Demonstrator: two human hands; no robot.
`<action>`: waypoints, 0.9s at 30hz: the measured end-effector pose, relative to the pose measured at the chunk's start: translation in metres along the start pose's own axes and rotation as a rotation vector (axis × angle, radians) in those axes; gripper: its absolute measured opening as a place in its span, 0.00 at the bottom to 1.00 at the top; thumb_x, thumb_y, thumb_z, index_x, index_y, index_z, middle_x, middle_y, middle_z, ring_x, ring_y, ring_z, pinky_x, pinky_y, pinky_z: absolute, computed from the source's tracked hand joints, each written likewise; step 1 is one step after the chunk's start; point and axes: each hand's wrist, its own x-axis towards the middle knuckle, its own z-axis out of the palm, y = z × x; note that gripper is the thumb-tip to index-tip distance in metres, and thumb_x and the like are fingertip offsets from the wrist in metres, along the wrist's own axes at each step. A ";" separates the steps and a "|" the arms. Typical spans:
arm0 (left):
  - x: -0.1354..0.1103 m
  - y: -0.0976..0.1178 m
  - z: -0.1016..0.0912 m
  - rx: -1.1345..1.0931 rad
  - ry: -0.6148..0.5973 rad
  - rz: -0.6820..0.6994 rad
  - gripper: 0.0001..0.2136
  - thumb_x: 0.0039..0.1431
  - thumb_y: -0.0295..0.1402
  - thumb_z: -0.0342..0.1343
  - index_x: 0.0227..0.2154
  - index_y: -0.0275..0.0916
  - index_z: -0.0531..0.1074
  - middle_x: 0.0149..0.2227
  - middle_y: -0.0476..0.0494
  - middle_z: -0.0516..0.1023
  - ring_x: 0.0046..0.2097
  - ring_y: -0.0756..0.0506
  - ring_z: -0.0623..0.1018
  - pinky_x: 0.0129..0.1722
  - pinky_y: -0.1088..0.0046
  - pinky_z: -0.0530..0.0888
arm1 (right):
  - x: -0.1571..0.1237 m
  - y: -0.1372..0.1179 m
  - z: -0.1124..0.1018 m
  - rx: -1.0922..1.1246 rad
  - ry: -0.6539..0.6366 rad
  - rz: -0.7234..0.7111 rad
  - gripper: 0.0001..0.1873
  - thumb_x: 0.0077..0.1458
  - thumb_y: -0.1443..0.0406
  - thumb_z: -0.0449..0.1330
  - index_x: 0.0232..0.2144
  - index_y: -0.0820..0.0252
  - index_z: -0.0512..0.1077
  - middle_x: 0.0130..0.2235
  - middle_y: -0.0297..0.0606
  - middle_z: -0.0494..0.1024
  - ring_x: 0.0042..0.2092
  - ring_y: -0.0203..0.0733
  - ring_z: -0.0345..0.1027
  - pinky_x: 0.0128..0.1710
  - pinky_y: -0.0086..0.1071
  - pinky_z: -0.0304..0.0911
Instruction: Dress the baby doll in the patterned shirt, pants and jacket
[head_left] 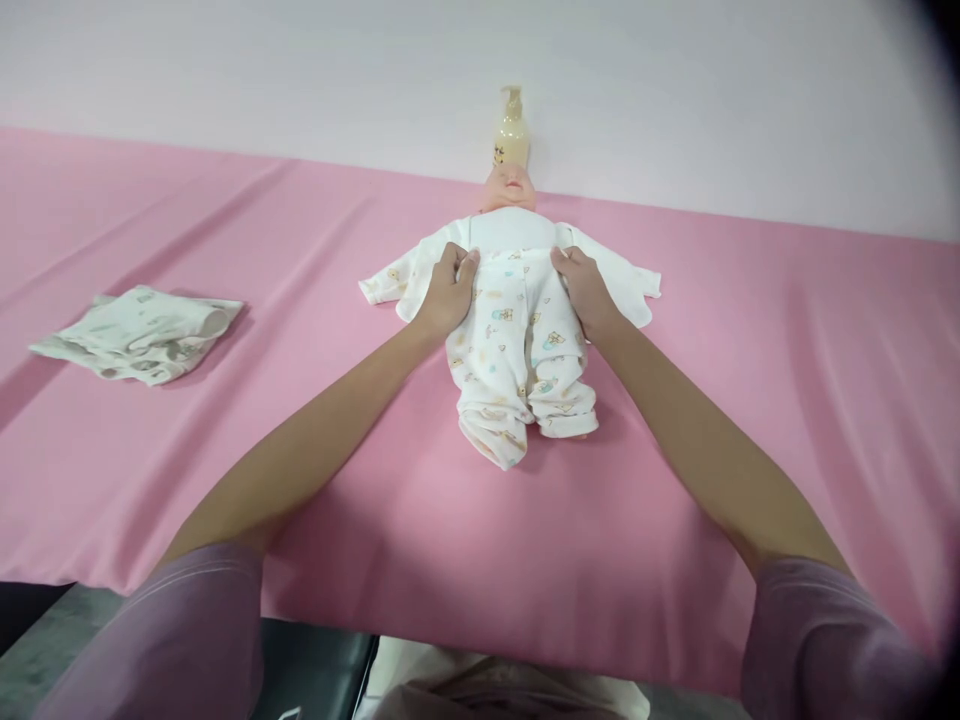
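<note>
A baby doll (510, 190) lies on its back, its head at the far side. Printed white baby pants (517, 320) cover its legs up to the waist. My left hand (450, 290) pinches the waistband at its left side, and my right hand (586, 290) grips the same band at the right. A white baby jacket (630, 285) lies spread open under the doll, with its sleeves stretched out to both sides. The doll's feet are mostly hidden in the pant legs.
Pink cloth (360, 540) with a few creases covers the table. Folded printed baby clothes (142, 335) lie at the left. A pump bottle (512, 130) stands behind the doll's head, close to the white wall (300, 80). Below the near edge is a dark seat (315, 670).
</note>
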 end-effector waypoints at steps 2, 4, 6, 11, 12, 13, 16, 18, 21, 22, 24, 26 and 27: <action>-0.004 0.000 0.002 -0.019 0.034 -0.023 0.27 0.84 0.62 0.56 0.39 0.44 0.63 0.39 0.46 0.67 0.47 0.40 0.73 0.57 0.61 0.75 | -0.004 0.000 -0.003 0.113 -0.021 0.046 0.36 0.61 0.30 0.72 0.36 0.50 0.64 0.38 0.34 0.68 0.43 0.47 0.66 0.49 0.44 0.73; -0.005 0.000 0.003 -0.029 0.061 -0.022 0.28 0.82 0.66 0.56 0.39 0.45 0.63 0.39 0.45 0.68 0.46 0.40 0.73 0.55 0.62 0.75 | -0.008 -0.003 -0.005 0.181 -0.047 0.070 0.39 0.55 0.28 0.75 0.37 0.49 0.65 0.39 0.35 0.70 0.44 0.48 0.68 0.50 0.44 0.74; -0.005 0.001 0.001 -0.046 0.066 -0.021 0.31 0.79 0.70 0.57 0.39 0.45 0.63 0.39 0.45 0.69 0.46 0.40 0.73 0.53 0.62 0.75 | -0.012 -0.010 -0.005 0.206 -0.072 0.079 0.42 0.52 0.26 0.76 0.38 0.49 0.65 0.40 0.36 0.72 0.47 0.50 0.70 0.52 0.45 0.75; -0.008 0.009 -0.017 -0.123 0.042 -0.078 0.35 0.74 0.75 0.59 0.39 0.45 0.63 0.37 0.46 0.70 0.42 0.42 0.76 0.46 0.63 0.77 | -0.027 -0.031 -0.001 0.205 -0.166 0.111 0.44 0.55 0.22 0.72 0.39 0.49 0.63 0.40 0.38 0.75 0.51 0.54 0.73 0.56 0.47 0.77; -0.010 0.010 -0.022 -0.132 0.026 -0.097 0.35 0.73 0.76 0.59 0.39 0.45 0.64 0.36 0.46 0.70 0.41 0.42 0.76 0.44 0.64 0.77 | -0.031 -0.033 -0.001 0.215 -0.177 0.122 0.44 0.55 0.22 0.72 0.39 0.49 0.63 0.39 0.38 0.75 0.51 0.54 0.74 0.56 0.47 0.77; -0.012 0.012 -0.026 -0.137 0.007 -0.116 0.36 0.72 0.76 0.60 0.39 0.44 0.65 0.35 0.47 0.70 0.39 0.42 0.76 0.42 0.64 0.77 | -0.035 -0.033 -0.002 0.227 -0.187 0.136 0.44 0.54 0.23 0.74 0.39 0.49 0.64 0.39 0.38 0.76 0.51 0.55 0.74 0.56 0.49 0.78; -0.020 0.012 -0.038 -0.142 -0.064 -0.140 0.38 0.67 0.78 0.62 0.37 0.44 0.66 0.35 0.46 0.70 0.38 0.43 0.74 0.39 0.65 0.75 | -0.046 -0.031 -0.006 0.249 -0.222 0.189 0.41 0.50 0.28 0.80 0.38 0.48 0.67 0.40 0.39 0.78 0.51 0.57 0.76 0.55 0.52 0.79; -0.025 0.010 -0.041 -0.165 -0.125 -0.134 0.38 0.65 0.79 0.64 0.37 0.44 0.67 0.35 0.46 0.71 0.39 0.43 0.74 0.39 0.66 0.74 | -0.050 -0.029 -0.010 0.255 -0.241 0.221 0.37 0.50 0.32 0.82 0.38 0.48 0.71 0.41 0.41 0.80 0.52 0.59 0.77 0.56 0.53 0.79; -0.030 0.005 -0.037 -0.214 -0.174 -0.149 0.38 0.64 0.78 0.65 0.36 0.44 0.67 0.36 0.45 0.73 0.40 0.42 0.75 0.40 0.66 0.75 | -0.053 -0.027 -0.012 0.306 -0.260 0.270 0.32 0.50 0.39 0.83 0.40 0.50 0.77 0.42 0.44 0.84 0.55 0.64 0.80 0.61 0.56 0.79; -0.032 0.004 -0.034 -0.227 -0.166 -0.155 0.38 0.64 0.78 0.65 0.36 0.44 0.67 0.36 0.46 0.74 0.40 0.42 0.75 0.41 0.66 0.76 | -0.054 -0.026 -0.012 0.328 -0.265 0.284 0.31 0.49 0.40 0.82 0.42 0.51 0.78 0.42 0.45 0.85 0.55 0.66 0.80 0.61 0.57 0.79; -0.036 0.003 -0.029 -0.236 -0.131 -0.157 0.37 0.65 0.78 0.65 0.35 0.44 0.67 0.37 0.46 0.74 0.40 0.42 0.76 0.41 0.65 0.77 | -0.055 -0.025 -0.009 0.363 -0.271 0.293 0.31 0.49 0.42 0.81 0.45 0.52 0.79 0.42 0.46 0.86 0.55 0.68 0.81 0.59 0.59 0.80; -0.040 0.003 -0.025 -0.226 -0.105 -0.146 0.37 0.65 0.77 0.64 0.36 0.44 0.68 0.37 0.46 0.74 0.41 0.41 0.76 0.41 0.64 0.78 | -0.058 -0.022 -0.006 0.387 -0.271 0.282 0.31 0.50 0.41 0.77 0.47 0.52 0.80 0.41 0.45 0.86 0.55 0.69 0.81 0.57 0.59 0.80; -0.042 0.003 -0.025 -0.220 -0.102 -0.143 0.36 0.66 0.77 0.65 0.36 0.44 0.69 0.37 0.46 0.74 0.41 0.41 0.76 0.41 0.64 0.78 | -0.059 -0.020 -0.005 0.394 -0.271 0.276 0.30 0.51 0.41 0.75 0.48 0.51 0.80 0.40 0.44 0.86 0.54 0.69 0.80 0.56 0.58 0.80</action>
